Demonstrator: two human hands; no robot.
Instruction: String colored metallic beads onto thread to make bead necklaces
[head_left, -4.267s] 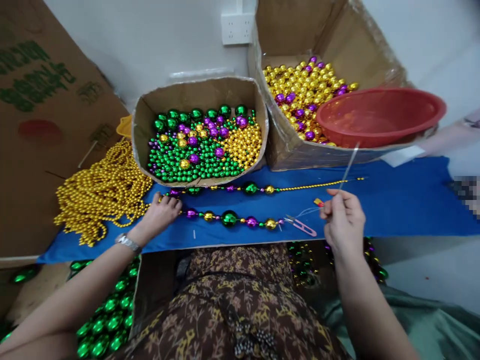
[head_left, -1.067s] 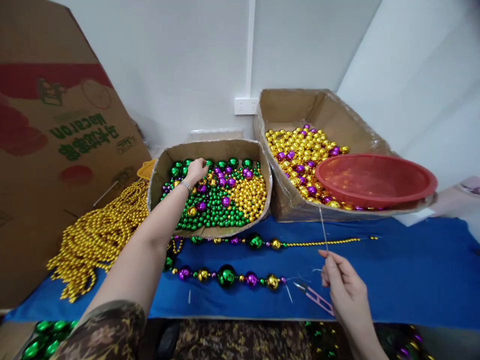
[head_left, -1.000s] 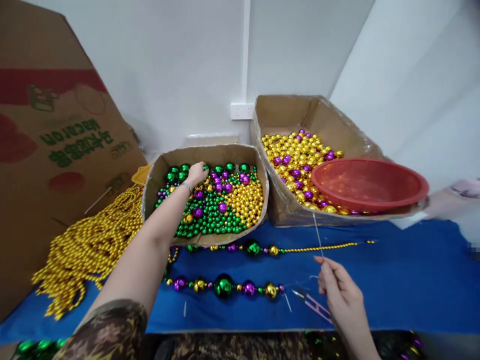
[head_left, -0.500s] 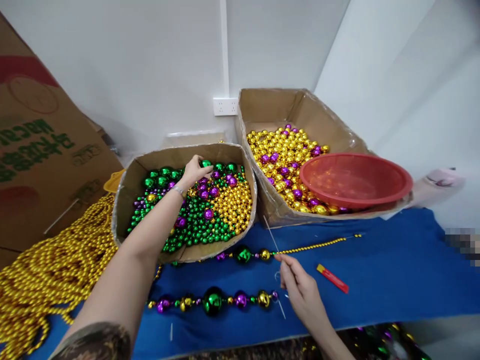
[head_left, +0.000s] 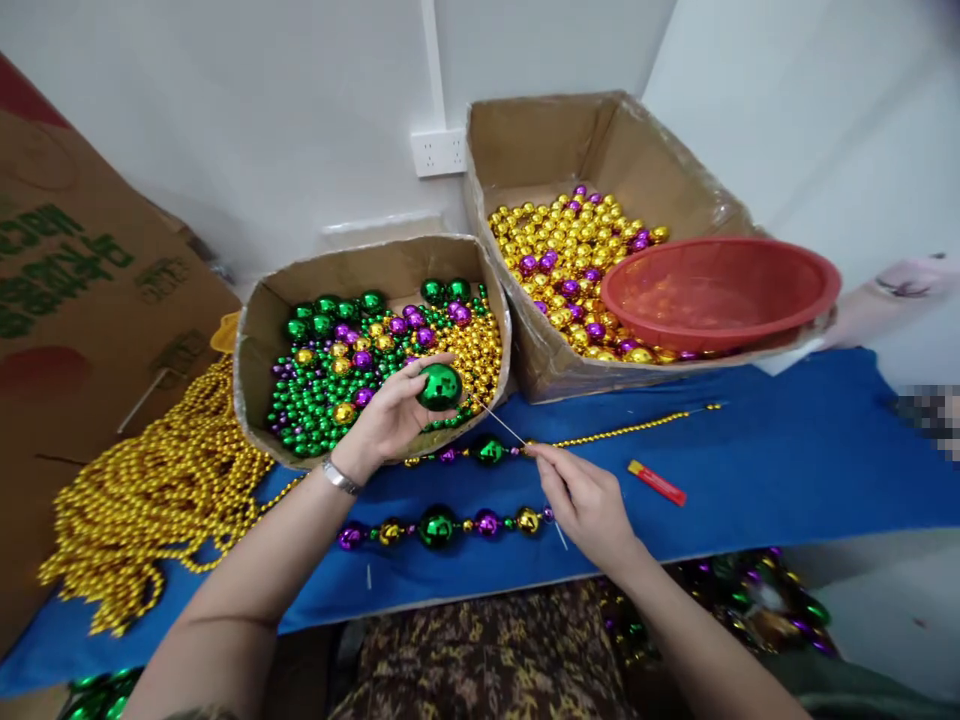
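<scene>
Above the front edge of the smaller carton [head_left: 285,275], my left hand [head_left: 394,410] is closed around a big shiny green bead [head_left: 439,387]. My right hand [head_left: 585,495] pinches a thin needle-like rod [head_left: 504,421], whose far tip comes close to the green bead; whether it touches cannot be told. Below the hands, a string of beads [head_left: 436,526] in purple, gold and green lies across the blue cloth [head_left: 795,450]. Behind it is a second strung row with a green bead [head_left: 489,451], partly hidden by my right hand, and gold bead chain [head_left: 630,430] to its right.
A larger carton [head_left: 540,140] of gold and purple beads stands behind right, with a red basin [head_left: 720,290] on its front edge. A red-and-yellow cutter-like piece [head_left: 657,483] lies on the cloth. Gold bead chains [head_left: 165,490] are heaped at left, beside a tall cardboard box [head_left: 67,280].
My left hand has come out of the smaller carton toward me with a big green bead. My right hand has shifted slightly, and its rod now points toward that bead. The view has tilted down.
</scene>
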